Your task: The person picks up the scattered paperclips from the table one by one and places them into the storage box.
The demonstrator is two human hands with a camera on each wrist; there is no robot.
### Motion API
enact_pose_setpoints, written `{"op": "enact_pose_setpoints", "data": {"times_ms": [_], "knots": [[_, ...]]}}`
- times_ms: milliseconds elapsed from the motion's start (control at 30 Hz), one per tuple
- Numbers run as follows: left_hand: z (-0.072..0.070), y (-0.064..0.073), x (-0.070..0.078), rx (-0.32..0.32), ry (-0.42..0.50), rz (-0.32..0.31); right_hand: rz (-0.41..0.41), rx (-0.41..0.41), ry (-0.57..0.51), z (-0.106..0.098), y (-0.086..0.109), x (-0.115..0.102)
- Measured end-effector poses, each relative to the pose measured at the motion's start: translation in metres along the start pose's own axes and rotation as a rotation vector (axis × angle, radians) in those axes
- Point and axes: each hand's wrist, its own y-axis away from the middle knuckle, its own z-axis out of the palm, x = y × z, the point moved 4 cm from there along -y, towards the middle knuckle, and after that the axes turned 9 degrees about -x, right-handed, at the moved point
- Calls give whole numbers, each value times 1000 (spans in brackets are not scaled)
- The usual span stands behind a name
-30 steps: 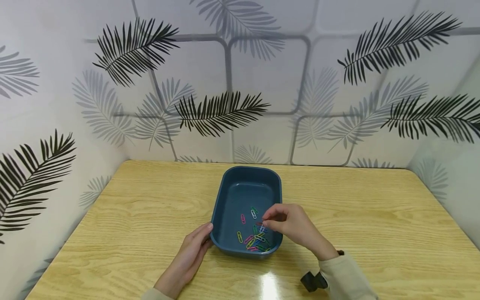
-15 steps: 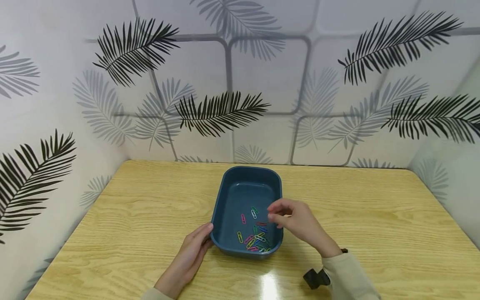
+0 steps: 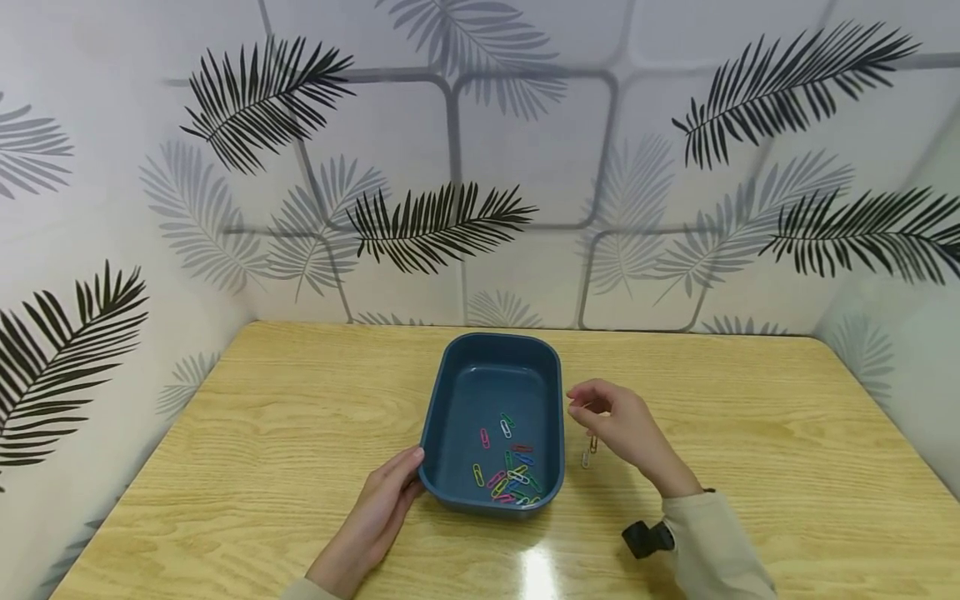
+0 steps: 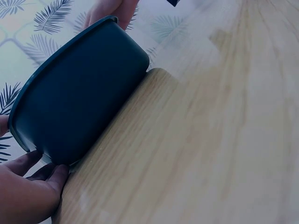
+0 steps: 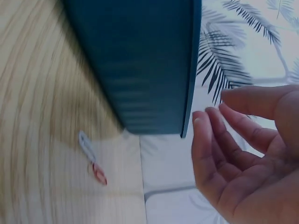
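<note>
A dark blue plastic bin (image 3: 497, 379) stands mid-table, with several coloured paper clips (image 3: 517, 477) scattered over its near end. My left hand (image 3: 386, 498) holds the bin's near left side. In the left wrist view its fingers (image 4: 57, 178) lie against the bin's lower wall. To the right of the bin is my right hand (image 3: 617, 423), fingers loosely bent, nothing showing between thumb and fingertips. Below it, beside the bin, are a white paper clip (image 3: 587, 458) and an orange-red paper clip (image 5: 98, 174), end to end in the right wrist view.
The pale wooden table (image 3: 330, 392) runs back to a wall (image 3: 540, 275) with a leaf pattern. A small black device (image 3: 647, 540) sits at my right wrist, by the sleeve (image 3: 716, 542).
My right hand has moved right, from over the bin to beyond its right wall. The white paper clip it pinched has left the bin. Two clips now show on the table. The left hand stays.
</note>
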Motion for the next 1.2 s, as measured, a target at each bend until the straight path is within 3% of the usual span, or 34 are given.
{"op": "enact_pose_setpoints", "data": {"times_ms": [133, 267, 500, 967, 1200], "knots": [[1, 1, 0, 2, -4, 7, 43, -22, 130, -3, -1, 7], [1, 1, 1, 1, -10, 13, 93, -115, 204, 0, 0, 13], [1, 0, 0, 14, -3, 10, 78, -220, 276, 5, 0, 21], [1, 0, -1, 14, 6, 9, 60, -257, 425, 19, 2, 24], [1, 1, 0, 9, -3, 20, 60, -257, 400, 20, 2, 24]]}}
